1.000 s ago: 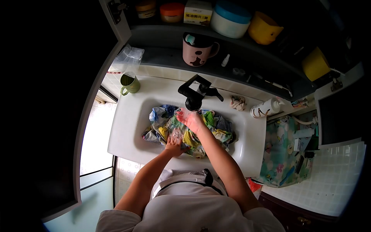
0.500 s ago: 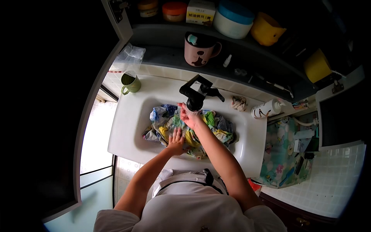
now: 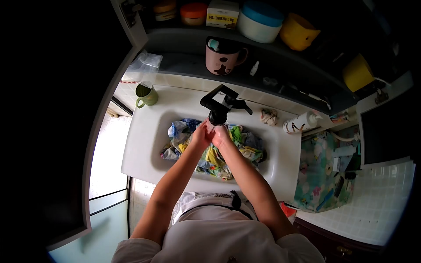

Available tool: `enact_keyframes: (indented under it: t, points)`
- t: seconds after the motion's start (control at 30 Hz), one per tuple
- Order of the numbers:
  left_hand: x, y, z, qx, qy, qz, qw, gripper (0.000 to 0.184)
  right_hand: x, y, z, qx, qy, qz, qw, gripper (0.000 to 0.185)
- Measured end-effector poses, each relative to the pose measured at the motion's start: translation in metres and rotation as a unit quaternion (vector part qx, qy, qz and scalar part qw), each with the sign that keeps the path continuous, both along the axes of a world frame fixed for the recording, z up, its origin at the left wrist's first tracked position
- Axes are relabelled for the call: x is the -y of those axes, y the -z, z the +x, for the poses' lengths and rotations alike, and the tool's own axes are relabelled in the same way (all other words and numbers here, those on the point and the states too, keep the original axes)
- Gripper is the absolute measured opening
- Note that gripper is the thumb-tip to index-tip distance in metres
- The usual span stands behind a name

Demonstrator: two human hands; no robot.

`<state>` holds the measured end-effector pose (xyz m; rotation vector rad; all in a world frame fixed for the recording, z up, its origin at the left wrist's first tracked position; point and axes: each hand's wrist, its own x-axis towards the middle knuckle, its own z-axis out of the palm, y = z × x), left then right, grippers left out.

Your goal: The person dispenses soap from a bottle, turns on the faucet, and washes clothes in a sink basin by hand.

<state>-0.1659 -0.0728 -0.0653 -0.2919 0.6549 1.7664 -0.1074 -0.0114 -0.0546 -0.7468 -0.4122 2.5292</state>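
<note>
My left hand [image 3: 201, 135] and my right hand [image 3: 221, 136] are side by side just beneath the black faucet [image 3: 218, 115], palms turned inward and slightly cupped. No cloth shows in either one. A pale, wet shine lies between the fingers, and the fingertips are partly hidden by the spout. Below both hands a heap of wet, multicoloured clothes [image 3: 213, 157] fills the middle of the white sink [image 3: 280, 168], with yellow, green, blue and white patches showing.
A green mug [image 3: 147, 95] stands on the sink's back left corner. At the back right are a crumpled cloth [image 3: 269, 116] and a white pump bottle [image 3: 301, 123]. Above, an open cabinet shelf [image 3: 184, 63] holds a pink mug [image 3: 221, 59], jars and a box.
My left hand has lifted from the clothes and moved up and right to join my right hand under the faucet. The right hand has turned and drawn slightly lower.
</note>
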Motion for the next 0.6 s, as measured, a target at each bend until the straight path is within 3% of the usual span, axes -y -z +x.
enact_keyframes:
  t: [0.1, 0.17, 0.3, 0.5, 0.6]
  points:
    - [-0.008, -0.029, 0.016, -0.006, -0.029, -0.054, 0.998, 0.026, 0.001, -0.011, -0.002, 0.123, 0.063, 0.001, 0.99, 0.017]
    - [-0.013, -0.004, 0.022, -0.009, -0.046, -0.062, 0.997, 0.027, -0.001, -0.001, 0.0, 0.131, 0.097, 0.052, 0.985, 0.022]
    - [-0.012, -0.023, 0.031, -0.068, -0.023, -0.135, 0.988, 0.026, 0.007, -0.008, 0.003, 0.144, 0.146, 0.067, 0.976, 0.024]
    - [0.003, 0.005, 0.009, -0.045, 0.003, 0.079, 0.996, 0.023, 0.017, -0.008, 0.014, 0.032, 0.094, 0.088, 0.991, 0.023]
    - [0.009, 0.013, -0.002, -0.053, 0.024, 0.042, 0.997, 0.023, 0.019, -0.003, 0.022, 0.038, 0.051, 0.063, 0.996, 0.021]
